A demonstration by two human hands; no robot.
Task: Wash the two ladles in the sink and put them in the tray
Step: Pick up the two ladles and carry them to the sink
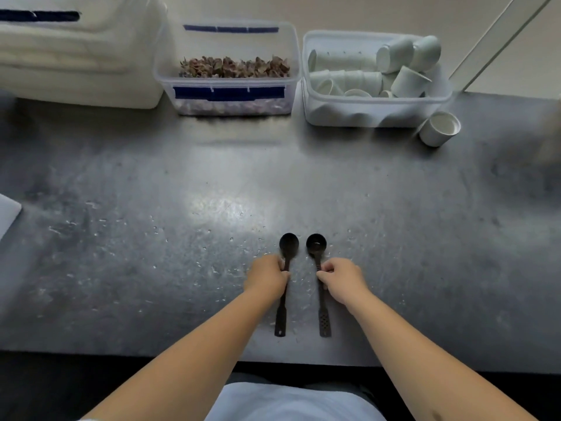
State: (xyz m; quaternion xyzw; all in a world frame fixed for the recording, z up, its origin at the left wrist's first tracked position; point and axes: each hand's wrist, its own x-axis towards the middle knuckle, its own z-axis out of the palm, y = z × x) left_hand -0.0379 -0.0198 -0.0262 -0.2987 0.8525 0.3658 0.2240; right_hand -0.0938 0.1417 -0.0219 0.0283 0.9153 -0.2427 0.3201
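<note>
Two black ladles lie side by side on the dark, wet counter (151,208), bowls pointing away from me. My left hand (267,276) pinches the handle of the left ladle (288,246) just below its bowl. My right hand (344,281) pinches the handle of the right ladle (316,244) at about the same height. Both handle ends rest near the counter's front edge; the right one has a perforated end. No sink or tray shows in this view.
At the back stand a clear box of dried brown pieces (226,71), a white tub of small white cups (376,79), a loose cup (440,129) beside it and a large white container (79,50). A white edge (7,214) shows far left.
</note>
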